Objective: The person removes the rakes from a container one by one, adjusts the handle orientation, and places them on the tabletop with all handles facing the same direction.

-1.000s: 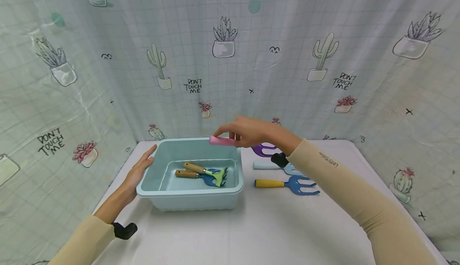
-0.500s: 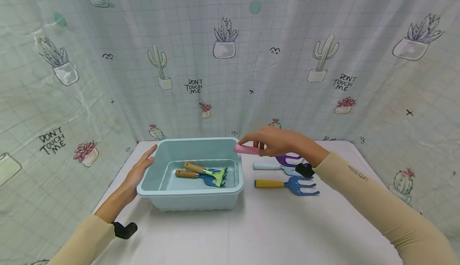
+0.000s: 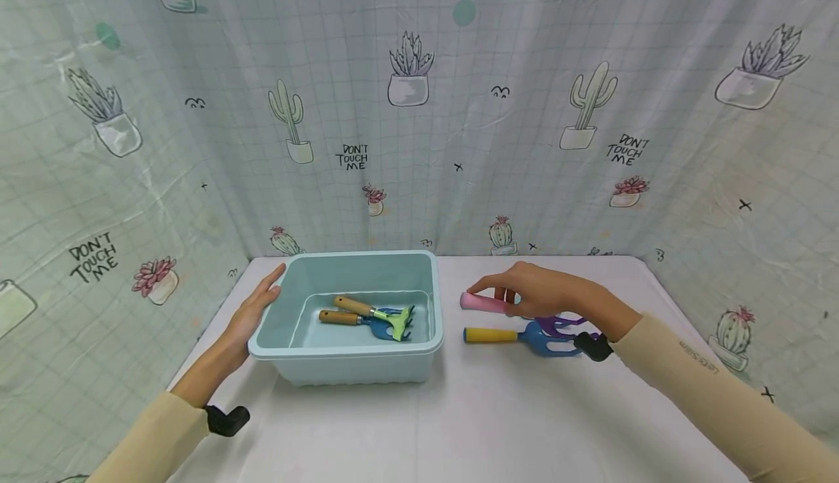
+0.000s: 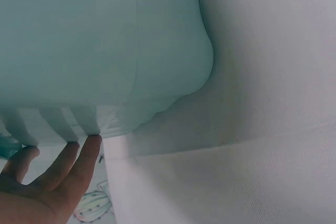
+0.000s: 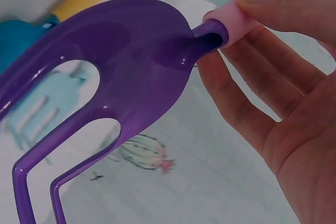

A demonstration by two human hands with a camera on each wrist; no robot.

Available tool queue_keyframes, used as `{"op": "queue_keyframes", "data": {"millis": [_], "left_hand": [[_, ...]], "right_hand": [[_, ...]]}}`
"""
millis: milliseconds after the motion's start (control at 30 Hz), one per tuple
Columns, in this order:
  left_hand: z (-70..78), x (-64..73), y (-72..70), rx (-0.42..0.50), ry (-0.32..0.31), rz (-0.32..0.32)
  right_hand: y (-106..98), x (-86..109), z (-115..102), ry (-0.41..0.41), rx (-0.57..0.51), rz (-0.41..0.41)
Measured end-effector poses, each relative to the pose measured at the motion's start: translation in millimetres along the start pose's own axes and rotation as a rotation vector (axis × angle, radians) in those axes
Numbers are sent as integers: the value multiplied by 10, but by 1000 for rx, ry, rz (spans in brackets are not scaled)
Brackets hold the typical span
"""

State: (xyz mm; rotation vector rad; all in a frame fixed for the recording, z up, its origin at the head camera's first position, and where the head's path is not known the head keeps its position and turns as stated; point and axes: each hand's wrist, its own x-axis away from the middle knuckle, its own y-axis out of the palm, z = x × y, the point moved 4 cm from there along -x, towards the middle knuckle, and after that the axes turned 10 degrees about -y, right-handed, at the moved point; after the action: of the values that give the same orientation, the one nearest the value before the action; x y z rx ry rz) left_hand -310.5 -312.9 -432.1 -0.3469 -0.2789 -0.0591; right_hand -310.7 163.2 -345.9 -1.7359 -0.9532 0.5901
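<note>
My right hand [image 3: 540, 290] pinches the pink handle of a purple hand fork [image 5: 142, 45] between thumb and fingers. It holds the fork above the table, right of a pale blue plastic tub [image 3: 347, 352]. In the head view the hand partly covers the fork's tines. My left hand [image 3: 245, 319] rests against the tub's left side; in the left wrist view its extended fingers [image 4: 81, 166] touch the outer wall. Inside the tub lie a small green rake [image 3: 396, 321] and a blue-headed tool [image 3: 380, 328], both wooden-handled, the rake overlapping the other.
Below the right hand a blue hand fork with a yellow handle [image 3: 491, 335] lies on the white table [image 3: 459, 425]. A light blue fork [image 5: 47, 98] shows behind the purple one in the right wrist view. Cactus-print cloth [image 3: 419, 140] hangs behind the table.
My right hand has carried the purple hand fork rightward and down, from over the tub's right rim to above the forks on the table. The left hand and tub have stayed put.
</note>
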Motion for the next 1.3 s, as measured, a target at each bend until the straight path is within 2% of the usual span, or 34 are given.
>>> {"op": "queue_keyframes", "data": {"millis": [300, 600, 800, 1300], "left_hand": [[15, 16, 4, -2, 0, -5], [7, -3, 7, 4, 1, 0], [3, -12, 10, 1, -10, 5], [8, 0, 17, -1, -9, 7]], "right_hand": [[361, 176, 179, 8, -51, -18], [749, 216, 224, -59, -89, -19], [948, 214, 251, -40, -101, -45], [1164, 156, 213, -37, -110, -65]]}}
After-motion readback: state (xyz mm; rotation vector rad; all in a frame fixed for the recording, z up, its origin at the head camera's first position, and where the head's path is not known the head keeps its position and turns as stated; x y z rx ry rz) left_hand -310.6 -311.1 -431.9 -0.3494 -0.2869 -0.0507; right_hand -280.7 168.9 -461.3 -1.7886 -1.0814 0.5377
